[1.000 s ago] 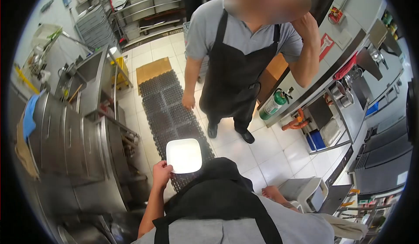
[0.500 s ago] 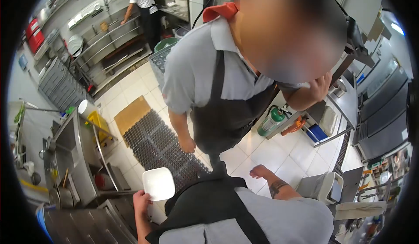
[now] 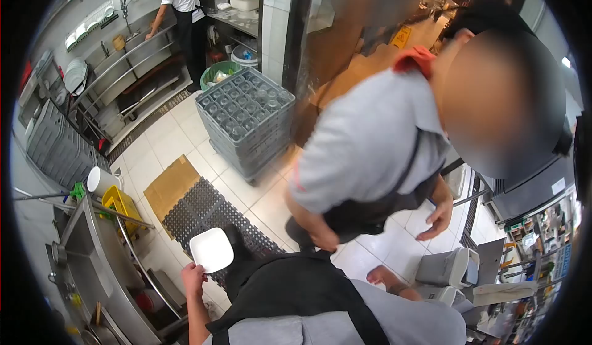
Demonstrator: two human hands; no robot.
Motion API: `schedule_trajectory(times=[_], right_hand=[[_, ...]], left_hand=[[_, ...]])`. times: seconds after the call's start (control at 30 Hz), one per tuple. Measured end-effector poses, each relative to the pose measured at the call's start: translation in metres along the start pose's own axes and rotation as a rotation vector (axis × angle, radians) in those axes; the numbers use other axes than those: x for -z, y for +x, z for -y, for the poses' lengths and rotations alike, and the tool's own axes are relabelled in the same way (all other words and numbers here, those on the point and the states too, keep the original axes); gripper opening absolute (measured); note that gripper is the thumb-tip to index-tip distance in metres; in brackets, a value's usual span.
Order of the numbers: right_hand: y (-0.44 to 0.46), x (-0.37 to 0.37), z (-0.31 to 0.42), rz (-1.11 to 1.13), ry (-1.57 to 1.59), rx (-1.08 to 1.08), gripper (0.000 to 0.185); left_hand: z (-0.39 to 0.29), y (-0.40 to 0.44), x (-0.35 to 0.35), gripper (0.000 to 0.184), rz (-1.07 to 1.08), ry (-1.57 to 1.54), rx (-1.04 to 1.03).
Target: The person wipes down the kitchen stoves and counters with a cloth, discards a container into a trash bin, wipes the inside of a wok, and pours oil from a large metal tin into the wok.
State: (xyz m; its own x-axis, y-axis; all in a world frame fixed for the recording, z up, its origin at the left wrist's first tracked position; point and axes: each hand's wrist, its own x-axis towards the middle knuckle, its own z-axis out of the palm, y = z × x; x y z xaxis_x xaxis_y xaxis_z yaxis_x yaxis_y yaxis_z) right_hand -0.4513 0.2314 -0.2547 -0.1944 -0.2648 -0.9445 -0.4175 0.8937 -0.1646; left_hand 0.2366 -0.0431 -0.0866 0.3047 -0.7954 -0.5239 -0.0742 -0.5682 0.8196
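My left hand grips a white square dish by its near left edge, at the lower left of the head view. The dish is held out over the black rubber mat, and nothing shows in it. My right hand hangs by my right side with nothing in it, fingers loosely apart. Close in front, a co-worker in a grey shirt and dark apron leans across to the right. One of that person's hands hangs near my apron; the other is lowered at the right.
A steel sink counter runs along the left. Stacked grey glass racks stand ahead on the tiled floor, by a green-lined bin. A person works at the far sink. Grey bins stand at the right; cardboard lies by the mat.
The co-worker has moved right and lowered a raised hand, uncovering the glass racks. My view has shifted; the dish stays in my left hand, and my right arm has drawn in.
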Motion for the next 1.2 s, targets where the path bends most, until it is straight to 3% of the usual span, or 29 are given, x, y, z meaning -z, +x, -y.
schedule_trajectory(times=[0.03,0.13,0.2,0.23,0.3,0.37,0.43,0.6,0.87,0.93,0.97,1.03,1.07,1.13,1.2], right_hand=[[-0.013,-0.013,0.02,-0.025,0.07,-0.113,0.005],[-0.029,-0.057,0.056,-0.017,0.369,-0.046,0.01],[-0.008,-0.103,0.052,-0.049,0.831,0.145,0.008],[-0.012,-0.116,0.075,-0.06,0.865,0.143,0.008],[-0.042,-0.131,0.138,0.118,0.52,0.249,0.014],[-0.059,-0.156,0.177,0.005,0.53,0.343,0.019],[-0.014,-0.185,0.172,-0.035,0.201,0.526,0.023],[-0.048,-0.208,0.221,-0.179,0.207,0.558,0.02],[-0.064,-0.228,0.19,-0.34,0.104,0.695,0.022],[-0.046,-0.242,0.156,-0.233,0.494,0.528,0.025],[-0.034,-0.251,0.145,-0.235,0.501,0.532,0.025],[-0.017,-0.264,0.126,-0.163,1.181,0.145,0.026],[-0.032,-0.265,0.124,-0.163,1.183,0.146,0.026],[-0.06,-0.271,0.121,-0.403,0.387,0.702,0.028],[-0.057,-0.277,0.113,-0.346,0.455,0.594,0.028]], left_hand=[[-0.015,0.023,0.0,0.013,0.033,0.08,-0.019],[-0.052,0.096,-0.005,0.011,0.122,0.098,-0.057],[-0.081,0.147,-0.006,0.011,0.182,0.149,-0.083],[-0.096,0.17,-0.011,0.011,0.226,0.155,-0.072],[-0.131,0.211,-0.012,0.011,0.288,0.175,-0.07],[-0.17,0.239,-0.016,0.01,0.408,0.25,-0.166],[-0.189,0.276,-0.021,0.009,0.45,0.297,-0.216],[-0.233,0.303,-0.045,0.011,0.499,0.27,-0.233],[-0.226,0.273,-0.075,0.009,0.522,0.227,-0.212],[-0.217,0.264,-0.084,0.008,0.558,0.197,-0.163],[-0.215,0.257,-0.088,0.008,0.561,0.202,-0.17],[-0.216,0.235,-0.098,0.007,0.56,0.217,-0.159],[-0.21,0.231,-0.101,0.007,0.56,0.218,-0.16],[-0.198,0.224,-0.107,0.007,0.566,0.175,-0.16],[-0.196,0.21,-0.111,0.007,0.563,0.192,-0.171]])
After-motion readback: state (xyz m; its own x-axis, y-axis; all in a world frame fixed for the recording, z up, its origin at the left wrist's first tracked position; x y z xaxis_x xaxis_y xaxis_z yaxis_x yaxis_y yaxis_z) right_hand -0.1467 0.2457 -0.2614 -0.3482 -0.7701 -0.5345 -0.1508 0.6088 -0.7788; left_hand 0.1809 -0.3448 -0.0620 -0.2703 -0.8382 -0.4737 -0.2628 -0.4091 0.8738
